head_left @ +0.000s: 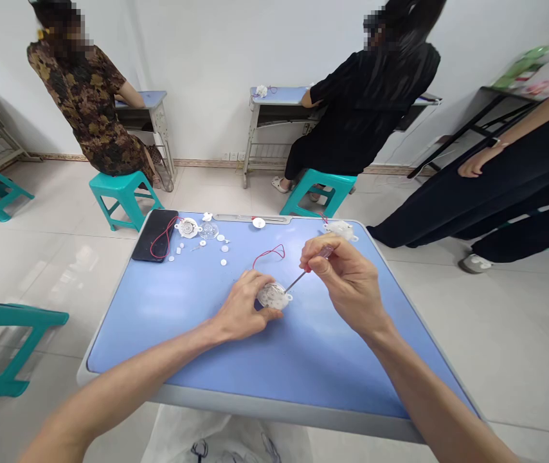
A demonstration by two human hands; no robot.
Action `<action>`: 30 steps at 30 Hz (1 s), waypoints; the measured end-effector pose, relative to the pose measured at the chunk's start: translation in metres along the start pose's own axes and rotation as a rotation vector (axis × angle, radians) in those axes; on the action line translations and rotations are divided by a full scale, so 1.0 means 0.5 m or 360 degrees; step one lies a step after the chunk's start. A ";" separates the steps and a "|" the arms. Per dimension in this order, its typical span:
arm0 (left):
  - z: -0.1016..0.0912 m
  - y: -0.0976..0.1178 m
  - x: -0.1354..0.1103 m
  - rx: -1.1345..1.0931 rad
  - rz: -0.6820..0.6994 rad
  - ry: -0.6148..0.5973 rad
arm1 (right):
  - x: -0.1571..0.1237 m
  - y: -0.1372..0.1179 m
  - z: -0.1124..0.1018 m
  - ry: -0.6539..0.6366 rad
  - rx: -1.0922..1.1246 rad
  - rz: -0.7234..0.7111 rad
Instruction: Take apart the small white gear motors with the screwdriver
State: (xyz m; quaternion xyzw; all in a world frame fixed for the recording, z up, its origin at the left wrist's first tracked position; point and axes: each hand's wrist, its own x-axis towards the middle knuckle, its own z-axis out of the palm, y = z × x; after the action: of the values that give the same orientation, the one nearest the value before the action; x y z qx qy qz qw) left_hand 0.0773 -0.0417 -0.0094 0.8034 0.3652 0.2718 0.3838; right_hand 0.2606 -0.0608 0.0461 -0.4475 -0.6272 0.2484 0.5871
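A person's right hand (pixel 344 280) gripped the handle of a screwdriver (pixel 296 281) above a blue desk (pixel 182 341), while the left hand (pixel 243 305) pinched a round, translucent white housing (pixel 272 296) by its rim, thumb on the near side and fingers on the far. The screwdriver's long axis slanted from the right hand down and leftward, its tip at the right part of the housing; whether it sat in a screw could not be told. The housing lay between the hands, just right of the left palm, below and left of the right fist, with its broad face up and a small tab pointing right. A red wire (pixel 269 251) looped behind it. Farther back stood a second white housing (pixel 188 227), partly over a black phone (pixel 145 243), near a clear disc (pixel 209 231). Another white assembly (pixel 341 229) rested beyond the right hand. Two people sat at desks along the wall.
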 end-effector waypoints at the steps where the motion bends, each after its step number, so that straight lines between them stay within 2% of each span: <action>1: 0.000 0.000 0.000 -0.0002 0.0000 0.0001 | 0.002 -0.004 -0.002 0.0011 -0.0039 -0.0003; 5: 0.000 0.000 0.000 -0.0011 0.0010 0.0001 | 0.000 -0.021 -0.004 0.0091 -0.0081 0.0027; 10: -0.002 0.001 0.000 -0.0024 0.0025 -0.0002 | -0.013 -0.029 0.008 0.0320 -0.0036 0.0056; 13: -0.001 -0.001 0.000 -0.0021 0.0015 -0.0006 | -0.015 -0.030 0.008 0.0351 -0.0084 0.0048; 18: -0.001 -0.002 0.000 -0.0025 0.0026 -0.0012 | -0.010 -0.034 -0.003 0.0209 -0.0098 0.0046; 24: 0.000 -0.005 0.001 -0.0030 0.0049 0.0001 | -0.009 -0.036 -0.010 -0.0130 -0.0042 -0.0024; 27: 0.001 -0.008 0.001 -0.0018 0.0054 0.0005 | -0.011 -0.029 -0.006 -0.0153 0.0014 -0.0043; 30: 0.002 -0.009 0.001 -0.0013 0.0064 0.0014 | -0.011 -0.017 0.001 -0.0078 0.0026 -0.0095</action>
State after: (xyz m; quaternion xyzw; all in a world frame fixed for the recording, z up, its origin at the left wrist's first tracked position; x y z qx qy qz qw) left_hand 0.0764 -0.0398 -0.0135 0.8078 0.3496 0.2844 0.3798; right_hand 0.2574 -0.0693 0.0503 -0.4176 -0.6524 0.2466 0.5823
